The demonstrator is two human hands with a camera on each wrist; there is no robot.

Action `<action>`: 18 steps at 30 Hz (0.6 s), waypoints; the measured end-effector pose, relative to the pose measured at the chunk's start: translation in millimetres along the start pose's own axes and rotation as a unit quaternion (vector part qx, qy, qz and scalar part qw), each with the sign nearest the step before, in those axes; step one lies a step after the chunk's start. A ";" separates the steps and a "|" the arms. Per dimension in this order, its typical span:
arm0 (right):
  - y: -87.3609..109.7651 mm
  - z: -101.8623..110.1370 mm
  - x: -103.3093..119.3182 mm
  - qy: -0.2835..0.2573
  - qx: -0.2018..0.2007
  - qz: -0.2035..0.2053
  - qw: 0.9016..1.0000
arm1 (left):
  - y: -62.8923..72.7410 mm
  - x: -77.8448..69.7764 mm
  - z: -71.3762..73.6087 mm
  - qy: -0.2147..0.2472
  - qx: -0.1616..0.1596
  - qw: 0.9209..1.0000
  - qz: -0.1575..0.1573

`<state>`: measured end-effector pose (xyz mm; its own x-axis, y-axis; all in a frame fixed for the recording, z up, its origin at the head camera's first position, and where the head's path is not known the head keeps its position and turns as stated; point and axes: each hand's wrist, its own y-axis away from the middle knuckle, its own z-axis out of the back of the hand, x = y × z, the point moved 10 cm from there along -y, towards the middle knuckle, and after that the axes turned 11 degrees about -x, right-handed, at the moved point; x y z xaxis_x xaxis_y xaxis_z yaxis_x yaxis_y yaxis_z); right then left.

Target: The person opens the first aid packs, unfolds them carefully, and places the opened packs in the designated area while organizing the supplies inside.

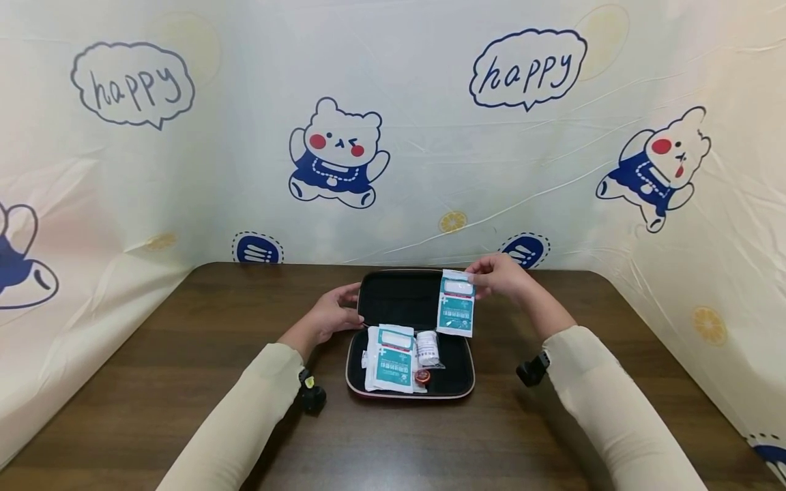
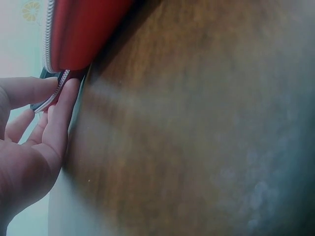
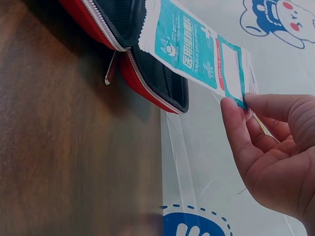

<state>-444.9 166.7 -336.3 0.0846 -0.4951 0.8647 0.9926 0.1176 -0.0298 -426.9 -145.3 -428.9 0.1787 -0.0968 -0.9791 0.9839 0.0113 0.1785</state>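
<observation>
A red zip-up case [image 2: 93, 34] with a black lining lies unfolded on the table, its lid [image 1: 396, 296] towards the back. My left hand [image 1: 331, 315] grips the lid's left zipped edge between thumb and fingers. Between the thumb and fingertips of my right hand [image 3: 278, 147] is pinched the top corner of a white and teal gauze packet [image 1: 456, 305]. That packet hangs over the right side of the case. In the front half lie similar gauze packets [image 1: 393, 361], a white roll in clear wrap [image 1: 428, 348] and a small round red-brown item [image 1: 422, 377].
The brown wooden table [image 1: 393, 443] reaches back to a printed curtain [image 1: 417, 170] with cartoon bears. A metal zip pull [image 3: 111, 69] hangs at the case's right side. Black wrist cameras [image 1: 533, 369] are worn on both wrists.
</observation>
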 end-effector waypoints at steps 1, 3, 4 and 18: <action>-1.3 0.0 0.0 -0.003 -0.002 -0.003 1.000 | -0.1 -0.1 0.1 -0.001 0.000 1.000 -0.001; -3.9 -0.1 0.5 -0.008 -0.007 -0.006 1.000 | -0.3 0.0 0.1 0.000 0.000 1.000 -0.002; -5.1 -0.2 0.7 -0.011 -0.009 -0.008 1.000 | -0.5 0.1 0.1 0.001 0.000 1.000 -0.001; -22.6 0.3 17.7 -0.016 -0.028 0.005 0.999 | -2.6 1.5 1.0 0.002 -0.007 1.000 0.005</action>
<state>-465.9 155.5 -320.2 0.0933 -0.4656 0.8801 0.9951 0.0737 -0.0665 -429.2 -146.5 -430.7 0.1892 -0.0919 -0.9776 0.9819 0.0258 0.1876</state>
